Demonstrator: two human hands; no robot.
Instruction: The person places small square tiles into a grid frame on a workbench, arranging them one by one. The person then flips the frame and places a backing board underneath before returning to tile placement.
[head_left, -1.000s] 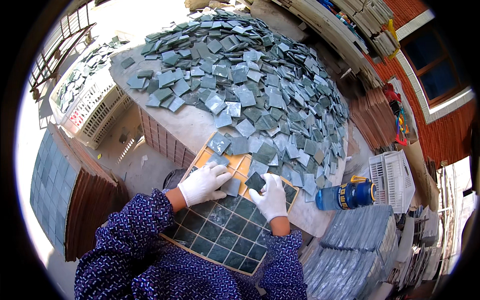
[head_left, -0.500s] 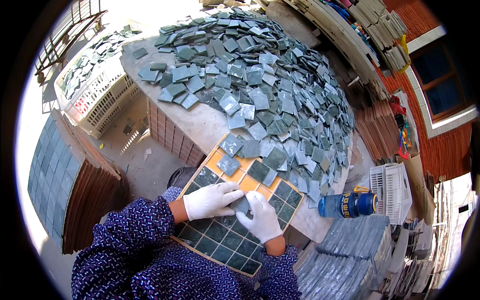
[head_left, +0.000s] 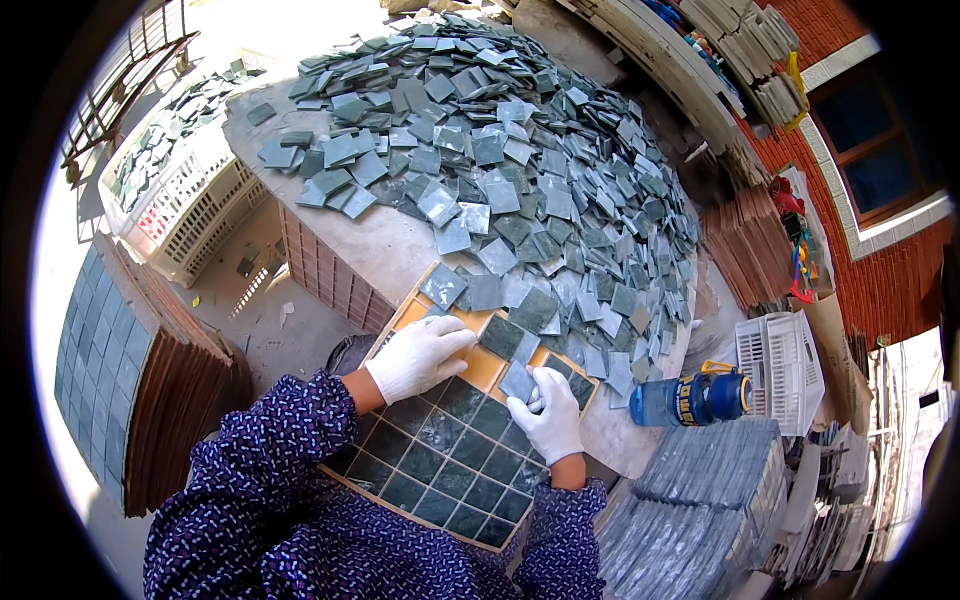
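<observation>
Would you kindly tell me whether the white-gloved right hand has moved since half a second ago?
Yes: the white-gloved right hand has moved rightward, nearer the blue cylindrical bottle.

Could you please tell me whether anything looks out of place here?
Slightly: a loose tile lies askew over the upper edge of the orange tray, which looks odd because the lower tiles sit in neat rows in its grid. No obvious damage stands out.

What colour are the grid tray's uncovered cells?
The grid tray's uncovered cells are yellow-orange, seen best in the head view, between the two hands.
</observation>
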